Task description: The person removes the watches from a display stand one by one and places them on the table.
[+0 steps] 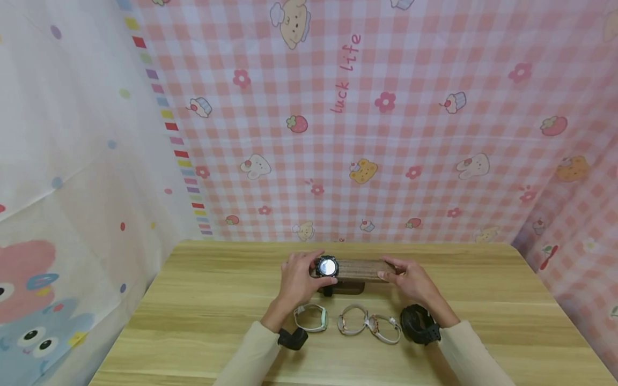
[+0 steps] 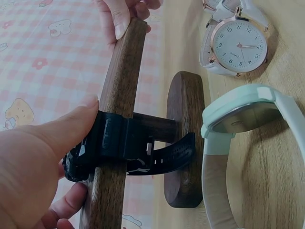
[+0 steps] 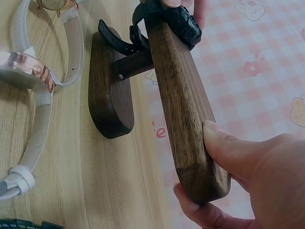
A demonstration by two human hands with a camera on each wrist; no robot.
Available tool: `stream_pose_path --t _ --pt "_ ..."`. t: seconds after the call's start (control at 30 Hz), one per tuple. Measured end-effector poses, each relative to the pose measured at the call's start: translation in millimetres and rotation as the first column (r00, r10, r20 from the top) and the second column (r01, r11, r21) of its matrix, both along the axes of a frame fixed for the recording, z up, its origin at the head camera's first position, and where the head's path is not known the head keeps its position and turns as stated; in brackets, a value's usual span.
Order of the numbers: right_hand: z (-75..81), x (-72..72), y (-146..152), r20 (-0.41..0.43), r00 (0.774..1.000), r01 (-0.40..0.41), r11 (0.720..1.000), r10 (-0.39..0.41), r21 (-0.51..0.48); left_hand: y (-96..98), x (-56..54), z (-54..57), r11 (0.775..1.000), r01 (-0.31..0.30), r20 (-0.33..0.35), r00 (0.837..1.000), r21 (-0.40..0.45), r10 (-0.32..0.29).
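A dark wooden watch stand (image 1: 364, 269) has a long bar on a short post above an oval base (image 2: 185, 143). A black sports watch (image 1: 328, 266) is strapped around the bar's left part, with its face lit and a loose strap tail (image 2: 174, 157) sticking out toward the base. My left hand (image 1: 296, 279) holds the watch against the bar, thumb on one side and fingers on the other. With thumb and fingers, my right hand (image 1: 414, 280) grips the bar's right end, as the right wrist view also shows.
Nearer me on the wooden table (image 1: 193, 316) lie a mint watch (image 1: 323, 319), two white-strapped rose-gold watches, one left (image 1: 341, 324) and one right (image 1: 374, 324), and a dark watch (image 1: 412, 321) by my right wrist. A pink checked cloth (image 1: 367, 134) hangs behind.
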State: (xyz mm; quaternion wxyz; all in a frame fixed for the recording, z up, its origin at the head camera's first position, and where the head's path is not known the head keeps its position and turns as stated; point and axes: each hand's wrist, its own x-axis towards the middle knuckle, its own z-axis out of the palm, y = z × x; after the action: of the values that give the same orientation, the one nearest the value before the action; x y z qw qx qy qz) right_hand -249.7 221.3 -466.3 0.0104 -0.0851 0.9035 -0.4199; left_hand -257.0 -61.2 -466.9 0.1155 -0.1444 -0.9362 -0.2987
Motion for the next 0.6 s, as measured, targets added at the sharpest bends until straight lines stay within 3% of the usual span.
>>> stream_pose_path --t 0.6 --pt "-1.1 -0.3 -0.5 -0.011 1.000 0.005 1.000 -0.005 0.003 -2.0 0.1 0.7 1.000 0.006 -0.002 1.000 0.001 -0.006"
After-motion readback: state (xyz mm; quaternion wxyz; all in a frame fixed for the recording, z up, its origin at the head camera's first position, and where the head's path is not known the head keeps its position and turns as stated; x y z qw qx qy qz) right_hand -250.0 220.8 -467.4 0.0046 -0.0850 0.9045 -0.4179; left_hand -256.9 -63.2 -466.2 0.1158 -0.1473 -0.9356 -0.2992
